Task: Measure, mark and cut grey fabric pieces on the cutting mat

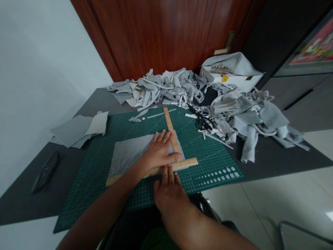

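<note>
A piece of grey fabric [130, 151] lies flat on the green cutting mat [91, 180]. One wooden ruler [189, 162] runs along the fabric's near edge. A second wooden ruler [169, 119] points away from me near its right edge, meeting the first at roughly a right angle. My left hand [161, 150] rests flat on the fabric and the far ruler, fingers stretched out, its thumb by the corner where the rulers meet. Just nearer to me, my right hand [170, 191] lies palm down with straight fingertips at the near ruler's front edge.
Fabric scraps [166, 86] are heaped along the back, with more scraps [249, 118] at right. Black scissors [204, 121] lie beside them. A white box [234, 78] stands behind. At left are folded fabric pieces [74, 128] and eyeglasses [46, 172] on the dark table [23, 201].
</note>
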Demonstrator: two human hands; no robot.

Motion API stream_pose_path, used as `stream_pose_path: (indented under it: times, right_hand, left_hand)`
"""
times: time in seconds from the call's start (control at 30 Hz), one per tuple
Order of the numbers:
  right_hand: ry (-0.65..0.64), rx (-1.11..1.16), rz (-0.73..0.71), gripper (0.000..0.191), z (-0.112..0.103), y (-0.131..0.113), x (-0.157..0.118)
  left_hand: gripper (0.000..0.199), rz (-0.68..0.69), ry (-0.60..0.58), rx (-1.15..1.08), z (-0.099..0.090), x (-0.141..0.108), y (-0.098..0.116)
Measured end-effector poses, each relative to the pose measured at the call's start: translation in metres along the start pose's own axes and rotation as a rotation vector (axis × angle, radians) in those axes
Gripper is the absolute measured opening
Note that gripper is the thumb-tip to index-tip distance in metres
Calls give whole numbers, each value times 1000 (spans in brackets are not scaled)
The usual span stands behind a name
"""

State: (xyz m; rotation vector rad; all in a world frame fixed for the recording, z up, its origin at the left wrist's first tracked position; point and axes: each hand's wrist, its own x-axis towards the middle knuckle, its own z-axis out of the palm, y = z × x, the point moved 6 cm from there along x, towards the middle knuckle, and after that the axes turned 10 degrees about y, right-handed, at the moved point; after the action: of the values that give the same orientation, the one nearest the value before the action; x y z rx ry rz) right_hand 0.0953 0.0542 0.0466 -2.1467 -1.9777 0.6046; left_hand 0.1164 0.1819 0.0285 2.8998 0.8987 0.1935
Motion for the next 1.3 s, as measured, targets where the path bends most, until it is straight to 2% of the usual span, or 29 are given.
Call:
stream_pose_path:
  times: [0.1, 0.27, 0.33, 0.43, 0.53, 0.63, 0.77, 0.97, 1.13, 1.2, 1.3]
  right_hand:
    - [12, -46, 1, 42, 6, 1, -1]
    - [138, -119, -5, 39, 22, 3, -2]
    - [184, -139, -11, 39, 31, 5, -2]
    - [264, -173, -12, 39, 41, 8, -2]
    - [315, -192, -27, 37, 46, 10, -4]
    - [348, -209, -43, 36, 48, 12, -6]
    - [390, -228, -47, 33, 48, 17, -6]
    - [266, -192, -85, 35, 45, 17, -4]
    - [334, -197, -72, 38, 34, 13, -8]
    - [315, -202, -93, 38, 34, 12, -7]
    - [213, -205, -76, 40, 34, 12, -3]
  left_hand:
    - [101, -6, -2, -8, 0, -1, 1]
    - [106, -20, 15, -19, -1, -3, 0]
    - [104, -82, 63, -9, -4, -5, -3]
    - [100, -258, 126, -6, -6, -9, -11]
    - [101, -403, 115, -8, -1, -14, -18]
    - [99, -438, 98, 4, 4, -14, -21]
    - [93, -419, 132, 34, 4, -12, -19]
    - [90, -397, 161, 22, 3, -10, -18]
    - [93, -377, 234, 20, -5, -5, -23]
    - [92, -290, 224, 11, -8, -1, -21]
    - [78, -1, 154, -24, -6, 2, -9]
